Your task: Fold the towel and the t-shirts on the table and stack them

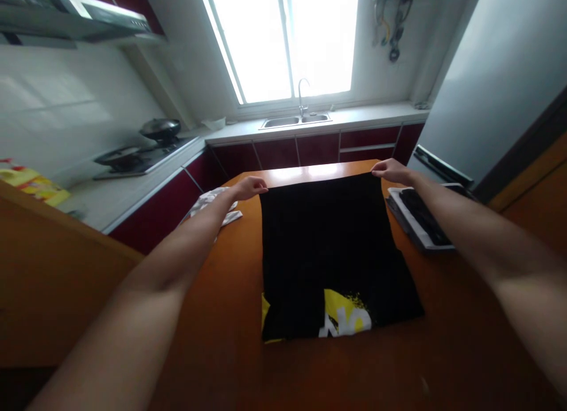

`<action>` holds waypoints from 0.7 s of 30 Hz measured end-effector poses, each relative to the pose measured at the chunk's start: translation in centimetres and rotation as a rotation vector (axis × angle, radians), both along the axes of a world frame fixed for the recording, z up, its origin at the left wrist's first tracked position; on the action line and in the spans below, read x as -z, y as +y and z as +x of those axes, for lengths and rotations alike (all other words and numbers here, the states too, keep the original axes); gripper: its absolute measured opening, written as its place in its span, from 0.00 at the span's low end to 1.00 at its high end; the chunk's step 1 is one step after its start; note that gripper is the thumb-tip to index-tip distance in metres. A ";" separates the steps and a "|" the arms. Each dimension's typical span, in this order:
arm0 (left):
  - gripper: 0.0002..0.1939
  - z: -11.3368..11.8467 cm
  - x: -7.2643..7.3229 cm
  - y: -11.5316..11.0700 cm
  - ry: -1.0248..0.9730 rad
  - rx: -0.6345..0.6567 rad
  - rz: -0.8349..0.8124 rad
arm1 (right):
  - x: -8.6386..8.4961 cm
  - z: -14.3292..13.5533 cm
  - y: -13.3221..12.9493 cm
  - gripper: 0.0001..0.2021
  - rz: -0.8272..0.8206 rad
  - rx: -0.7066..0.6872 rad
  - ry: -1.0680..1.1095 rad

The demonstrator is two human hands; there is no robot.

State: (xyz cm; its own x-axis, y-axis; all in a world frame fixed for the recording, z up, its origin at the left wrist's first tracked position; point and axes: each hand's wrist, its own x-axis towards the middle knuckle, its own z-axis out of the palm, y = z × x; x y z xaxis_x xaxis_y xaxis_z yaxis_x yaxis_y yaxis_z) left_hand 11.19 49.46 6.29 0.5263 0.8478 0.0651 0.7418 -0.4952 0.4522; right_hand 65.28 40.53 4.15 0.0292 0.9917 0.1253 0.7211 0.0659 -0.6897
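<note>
A black garment [323, 240], partly folded, is spread over the wooden table [221, 316] in front of me. Its near edge shows a yellow and white print, and a bit of yellow shows at its near left corner. My left hand [250, 188] pinches the far left corner of the cloth. At the far right corner, my right hand [390, 170] pinches the same edge, so the edge is stretched between both hands. Which kind of garment it is, I cannot tell for sure.
White patterned cloth [208, 201] lies at the table's left edge. A stack of folded dark and white clothes [420, 219] sits at the right, near the fridge [491, 74]. Beyond are a sink [283, 122], a stove [146, 157] and a covered wok [159, 129].
</note>
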 end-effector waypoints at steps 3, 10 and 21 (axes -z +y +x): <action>0.10 -0.4 1.6 1.7 0.058 -0.071 0.069 | 1.6 -1.0 3.2 0.09 -0.047 -0.016 0.006; 0.06 0.1 7.2 5.0 0.090 -0.243 0.155 | 6.7 -3.6 7.9 0.10 -0.025 0.093 -0.095; 0.14 2.8 10.2 3.2 0.135 -0.454 0.256 | 10.3 -6.4 8.5 0.16 0.110 0.234 -0.193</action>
